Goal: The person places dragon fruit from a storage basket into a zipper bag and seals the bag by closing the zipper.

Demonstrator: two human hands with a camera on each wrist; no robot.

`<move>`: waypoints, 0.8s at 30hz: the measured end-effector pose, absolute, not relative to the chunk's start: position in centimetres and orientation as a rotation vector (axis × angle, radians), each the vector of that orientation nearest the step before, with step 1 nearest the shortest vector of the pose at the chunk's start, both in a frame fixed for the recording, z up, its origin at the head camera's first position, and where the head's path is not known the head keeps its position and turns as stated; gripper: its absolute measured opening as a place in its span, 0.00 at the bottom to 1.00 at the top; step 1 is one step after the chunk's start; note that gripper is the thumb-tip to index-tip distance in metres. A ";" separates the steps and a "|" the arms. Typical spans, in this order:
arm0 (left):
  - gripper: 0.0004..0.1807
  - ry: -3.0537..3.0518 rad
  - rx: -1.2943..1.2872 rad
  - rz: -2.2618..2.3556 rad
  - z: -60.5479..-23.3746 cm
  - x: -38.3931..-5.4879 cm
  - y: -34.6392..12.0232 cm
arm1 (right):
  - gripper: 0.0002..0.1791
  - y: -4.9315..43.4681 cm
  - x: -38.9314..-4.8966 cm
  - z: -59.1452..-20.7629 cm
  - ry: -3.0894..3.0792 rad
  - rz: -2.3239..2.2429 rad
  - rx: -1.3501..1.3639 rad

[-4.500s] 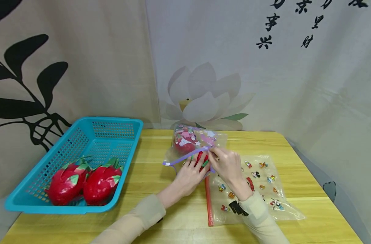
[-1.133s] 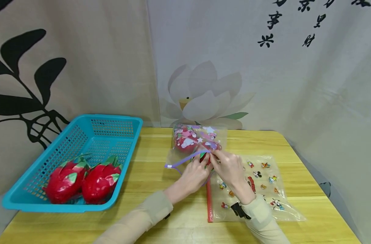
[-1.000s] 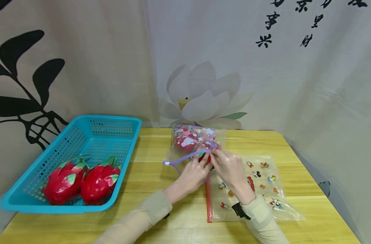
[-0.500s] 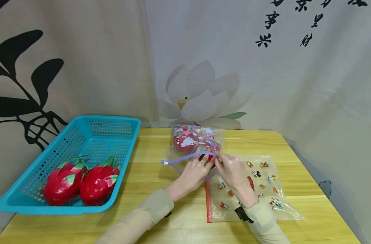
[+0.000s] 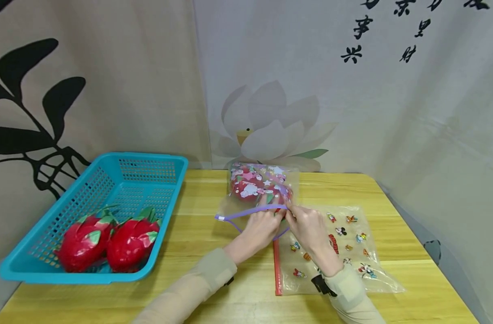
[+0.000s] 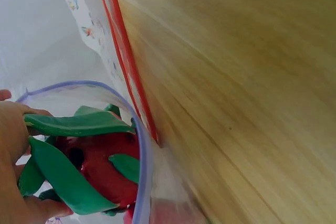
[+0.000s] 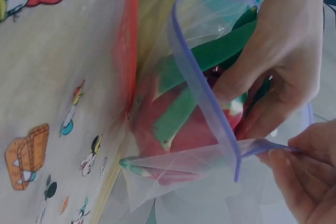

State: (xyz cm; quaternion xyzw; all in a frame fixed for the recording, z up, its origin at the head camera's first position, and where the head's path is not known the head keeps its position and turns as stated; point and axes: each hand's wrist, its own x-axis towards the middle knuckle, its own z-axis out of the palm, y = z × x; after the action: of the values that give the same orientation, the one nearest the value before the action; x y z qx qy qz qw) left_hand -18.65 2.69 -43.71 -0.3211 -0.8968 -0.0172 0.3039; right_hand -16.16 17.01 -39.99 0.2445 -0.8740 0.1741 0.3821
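A clear zip bag (image 5: 284, 173) with a purple zip and cartoon prints lies at the back middle in the head view, its mouth towards me. My left hand (image 5: 262, 227) reaches into that mouth, its fingertips behind the purple zip. It grips a dragon fruit (image 7: 181, 135) at the green leaf end; in the left wrist view the leaves (image 6: 73, 177) stick up between thumb and fingers. Another red fruit (image 5: 246, 186) shows through the bag's far end. My right hand (image 5: 309, 222) pinches the right corner of the bag's purple-edged mouth.
At left stands a blue perforated basket (image 5: 68, 277) with two dragon fruits, one at left (image 5: 82, 247) and one at right (image 5: 131, 247). A flat clear bag (image 5: 353, 261) with a red zip and cartoon prints lies under my right forearm on the wooden table (image 5: 238, 297).
My left hand has pushed forward, carrying the dragon fruit from the mouth deeper into the purple-zip bag. My right hand keeps its pinch on the mouth's edge, shifted slightly right.
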 end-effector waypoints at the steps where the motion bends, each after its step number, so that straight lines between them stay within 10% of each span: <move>1: 0.22 -2.384 -0.847 -0.044 -43.7 -18.7 2.8 | 0.09 17.0 -16.1 -40.0 -2.239 0.454 0.619; 24: 0.29 -2.543 -0.759 -0.070 -44.1 -19.1 4.6 | 0.09 16.6 -16.0 -39.7 -2.297 0.616 0.629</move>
State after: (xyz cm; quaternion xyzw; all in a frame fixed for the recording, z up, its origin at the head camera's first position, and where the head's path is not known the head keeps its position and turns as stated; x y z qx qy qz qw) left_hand -19.13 4.62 -44.09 -0.2774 -0.9297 -0.0255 0.2409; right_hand -16.00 16.59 -39.69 0.2411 -0.8801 0.2359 0.3343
